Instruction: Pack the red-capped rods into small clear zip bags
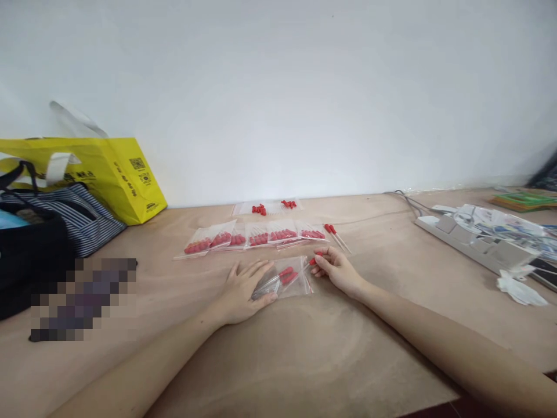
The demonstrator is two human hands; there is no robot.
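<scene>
A clear zip bag (pixel 300 287) lies flat on the table with a few red-bulbed droppers (pixel 288 275) inside it. My left hand (pixel 244 290) rests over the bag's left end, fingers stretched out and thumb apart along its lower edge. At the bag's right end, my right hand (pixel 334 270) pinches a dropper (pixel 315 259) by its red bulb. Its thin stem points left into or over the bag's mouth; which one I cannot tell. Two loose droppers (pixel 333 230) with pale stems lie just beyond my right hand.
Several filled bags (pixel 259 235) form a row behind, with more red bulbs (pixel 259 209) on plastic near the wall. At left stand a yellow bag (pixel 124 180), a striped pouch (pixel 82 215) and a pixelated flat object (pixel 82 299). A power strip (pixel 470 247) and crumpled tissue (pixel 520 288) lie right.
</scene>
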